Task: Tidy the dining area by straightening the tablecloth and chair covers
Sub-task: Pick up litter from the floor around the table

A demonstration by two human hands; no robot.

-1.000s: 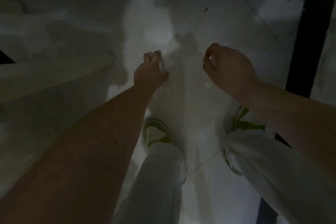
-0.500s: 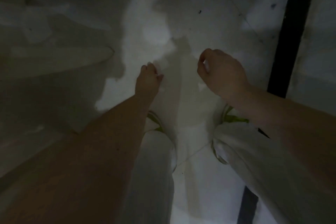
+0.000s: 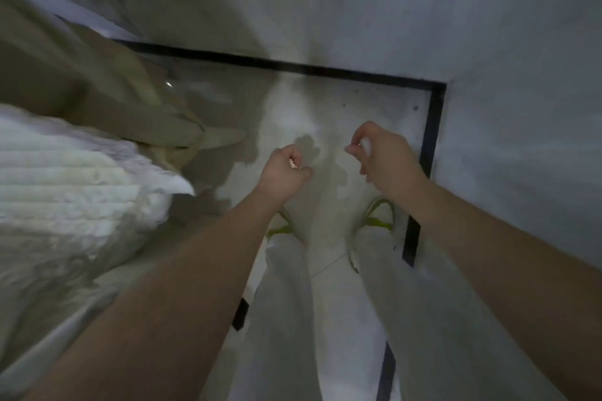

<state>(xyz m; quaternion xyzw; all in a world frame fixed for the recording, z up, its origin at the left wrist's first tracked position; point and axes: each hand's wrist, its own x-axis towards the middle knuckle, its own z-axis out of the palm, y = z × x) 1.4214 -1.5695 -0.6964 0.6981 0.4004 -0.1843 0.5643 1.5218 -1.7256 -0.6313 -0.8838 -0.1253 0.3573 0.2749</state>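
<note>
The view looks straight down at both forearms, extended over a pale floor (image 3: pixel 368 107). The left hand (image 3: pixel 281 174) has its fingers curled into the palm; the grip is clenched, and the frame does not show plainly whether anything thin lies between the fingertips. The right hand (image 3: pixel 386 156) is also curled, thumb and forefinger brought close together in a pinch; no held item can be made out, so whether it grasps cloth cannot be told. The two hands are level with each other and apart, both above the floor and clear of the fabric. White quilted cloth (image 3: pixel 71 179), ribbed in rows, fills the left edge, well to the left of the left hand. Beige cloth (image 3: pixel 107 88) lies above and behind it, draped in folds that reach the floor near the hand's shadow. A black strip (image 3: pixel 431 127) runs along the foot of the wall (image 3: pixel 521 75) and turns a corner just right of the right hand. Below the hands stand two pale shoes (image 3: pixel 379 215) with yellow-green trim and white trouser legs (image 3: pixel 286 303).
</note>
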